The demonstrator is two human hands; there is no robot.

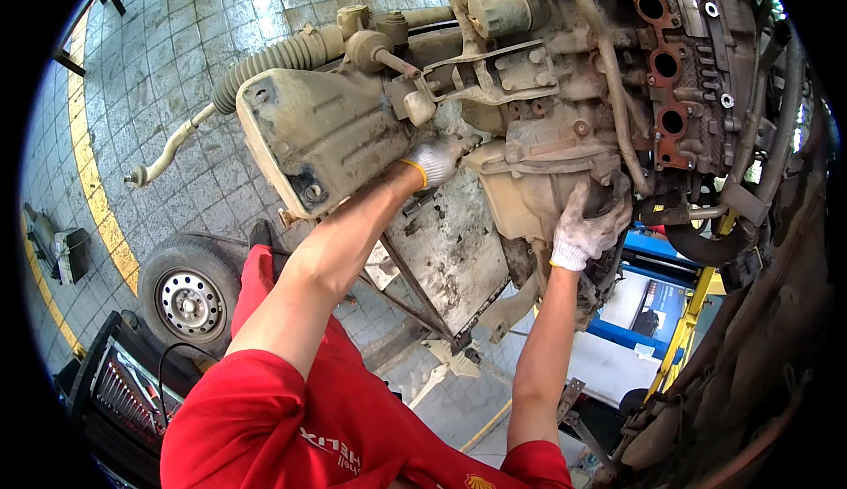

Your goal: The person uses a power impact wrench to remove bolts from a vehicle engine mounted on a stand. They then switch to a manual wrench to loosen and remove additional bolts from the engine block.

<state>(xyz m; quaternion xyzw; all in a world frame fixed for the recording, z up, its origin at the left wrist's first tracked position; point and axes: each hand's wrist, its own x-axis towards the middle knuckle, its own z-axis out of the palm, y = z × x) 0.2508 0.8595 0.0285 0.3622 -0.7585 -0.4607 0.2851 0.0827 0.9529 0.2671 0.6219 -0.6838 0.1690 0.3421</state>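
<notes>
A dirty engine assembly (573,127) fills the upper right in front of me, with a tan oil pan (507,193) on its underside. My left hand (432,161), in a white knit glove with a yellow cuff, reaches between the oil pan and a dusty subframe (322,136). Its fingers are closed near the pan's edge; whatever they hold is too small and grimy to make out. On the engine's lower side, my right hand (587,229), also gloved, lies against the housing with thumb and fingers apart. No tool shows in it.
A ribbed steering boot and tie rod (168,154) stick out to the left. A wheel (190,295) lies on the tiled floor, beside a toolbox of wrenches (123,392). Below the engine is a stained metal-topped stand (454,251). Blue and yellow lift frames (684,330) stand at right.
</notes>
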